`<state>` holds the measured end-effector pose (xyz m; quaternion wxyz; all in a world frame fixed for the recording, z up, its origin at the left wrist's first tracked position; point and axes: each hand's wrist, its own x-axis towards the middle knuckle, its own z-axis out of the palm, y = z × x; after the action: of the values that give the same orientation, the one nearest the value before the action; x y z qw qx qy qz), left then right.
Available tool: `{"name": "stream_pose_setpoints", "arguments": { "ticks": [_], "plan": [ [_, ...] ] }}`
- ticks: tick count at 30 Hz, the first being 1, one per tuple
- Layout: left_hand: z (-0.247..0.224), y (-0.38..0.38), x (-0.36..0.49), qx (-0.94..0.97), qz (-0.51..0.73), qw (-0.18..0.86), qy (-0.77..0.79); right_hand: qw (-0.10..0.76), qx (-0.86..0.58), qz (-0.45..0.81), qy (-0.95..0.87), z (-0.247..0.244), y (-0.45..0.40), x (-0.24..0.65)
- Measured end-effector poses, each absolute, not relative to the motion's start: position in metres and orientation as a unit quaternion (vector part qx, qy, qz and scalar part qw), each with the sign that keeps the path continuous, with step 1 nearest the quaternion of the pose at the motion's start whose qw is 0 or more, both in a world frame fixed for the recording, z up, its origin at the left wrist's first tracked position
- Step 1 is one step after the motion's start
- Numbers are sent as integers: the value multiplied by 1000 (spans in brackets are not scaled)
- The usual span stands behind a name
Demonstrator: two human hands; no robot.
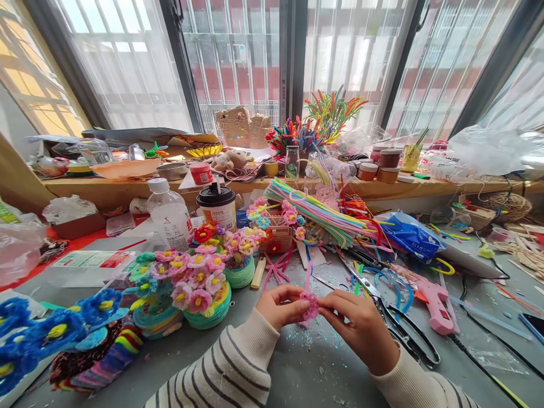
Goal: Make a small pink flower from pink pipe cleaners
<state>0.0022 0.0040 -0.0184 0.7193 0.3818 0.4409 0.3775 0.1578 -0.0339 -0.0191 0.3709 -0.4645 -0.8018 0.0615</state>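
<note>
Between my two hands, above the grey table, is a small pink fuzzy flower (311, 306) with a pink stem pointing up and away. My left hand (283, 306) pinches its left side between thumb and fingers. On the other side, my right hand (359, 323) has thumb and fingertips closed on the flower's right edge. Pink pipe cleaners (278, 269) lie just beyond the left hand. Large black-handled scissors (399, 317) rest to the right of my right hand, and glitter is scattered on the table (293, 374) below.
Pots of fuzzy flowers (208, 309), a plastic bottle (170, 215) and a lidded cup (217, 207) stand at left. Pastel pipe cleaners (314, 212) lie behind the hands. A pink glue gun (437, 306) with a cord, a blue packet (410, 235) and a phone (533, 326) are at right.
</note>
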Motion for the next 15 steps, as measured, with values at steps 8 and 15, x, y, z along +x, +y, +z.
{"name": "stream_pose_setpoints", "arguments": {
  "ticks": [8, 15],
  "plan": [
    [-13, 3, 2, 363, 375, 731, 439, 373, -473, 64, -796, -20, -34, 157],
    [-13, 3, 3, 354, 378, 733, 441, 378, -476, 69, -791, -18, -35, 156]
  ]
}}
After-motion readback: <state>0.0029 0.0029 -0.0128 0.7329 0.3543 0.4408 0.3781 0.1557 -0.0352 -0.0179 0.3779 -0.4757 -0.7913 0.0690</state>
